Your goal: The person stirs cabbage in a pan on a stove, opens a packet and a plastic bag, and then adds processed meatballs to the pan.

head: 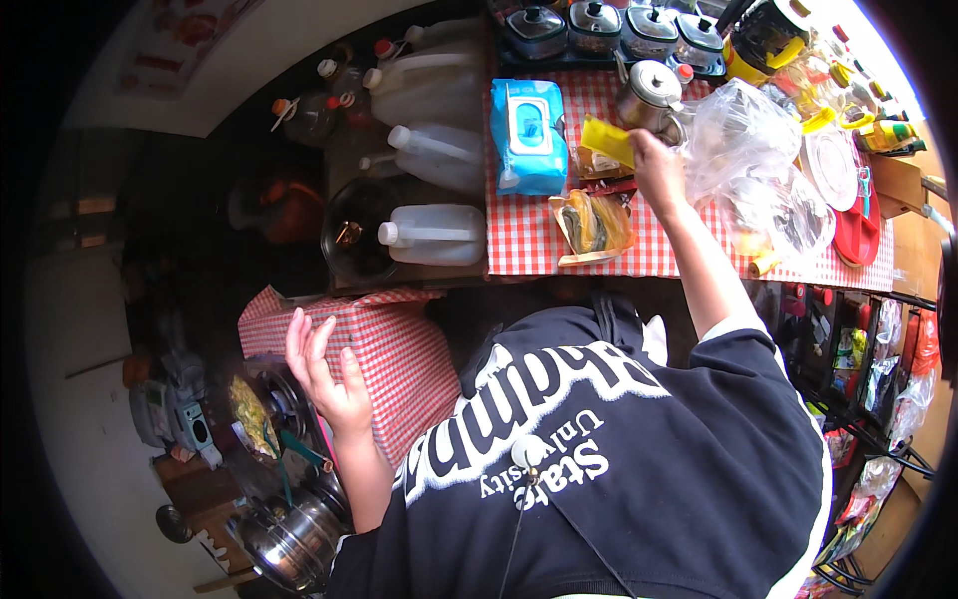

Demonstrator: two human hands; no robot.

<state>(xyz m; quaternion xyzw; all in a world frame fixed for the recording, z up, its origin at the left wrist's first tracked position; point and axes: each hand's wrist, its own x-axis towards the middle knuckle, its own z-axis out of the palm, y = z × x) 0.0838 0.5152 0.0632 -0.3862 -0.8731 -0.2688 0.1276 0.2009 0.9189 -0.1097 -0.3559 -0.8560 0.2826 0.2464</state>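
Note:
My right hand (660, 171) is shut on a flat yellow piece (608, 140), perhaps a packet or a strip of plastic. It reaches over a table with a red-and-white checked cloth (524, 243), close to a small stainless steel pot (651, 93) with a lid. Below the yellow piece lies a brown packet (599, 166), partly covered. An opened bag with yellow and dark contents (593, 224) rests nearer the table's front edge. Off to the left, my left hand (329, 374) is raised with fingers apart and holds nothing, near a pan of yellowish food (253, 412).
A blue wet-wipes pack (530, 142), plastic jugs (438, 233) and several lidded glass jars (595, 28) stand around. Clear plastic bags (737, 142) and a red tray (857, 233) lie at right. A steel pot (292, 539) sits at lower left, shelves of packets (849, 344) at lower right.

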